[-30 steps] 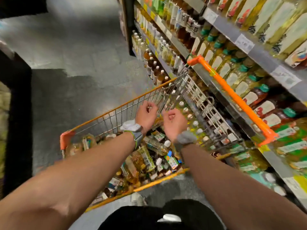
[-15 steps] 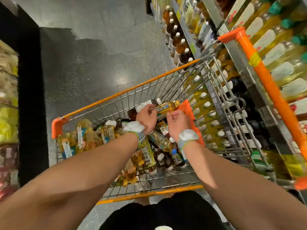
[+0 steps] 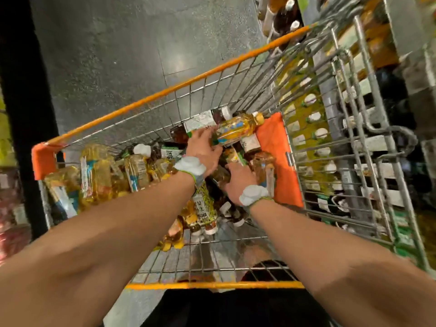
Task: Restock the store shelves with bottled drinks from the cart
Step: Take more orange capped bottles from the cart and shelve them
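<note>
Wire-mesh cart [image 3: 165,92] with orange rim across frame centre, clear plastic bottles [image 3: 99,171] heaped inside, left hand [image 3: 204,145] gripping amber bottle [image 3: 238,128] at upper centre, right hand [image 3: 239,179] among bottles, grip unclear, metal shelves [image 3: 401,31] at right.

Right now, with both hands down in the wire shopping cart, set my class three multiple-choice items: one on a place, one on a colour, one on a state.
1. Where is the amber plastic bottle with the yellow label?
A. on a store shelf
B. inside the wire shopping cart, beside the orange plastic flap
C. on the floor

2. What colour is the cart's top rim?
A. blue
B. green
C. orange

3. What is the left hand doing?
A. gripping the amber bottle's lower end
B. resting flat on the rim
C. hanging empty outside the cart

Answers: 1 B, it lies on other bottles within the wire walls; 2 C, every visible rail is orange; 3 A, its fingers wrap the bottle's base.
</note>
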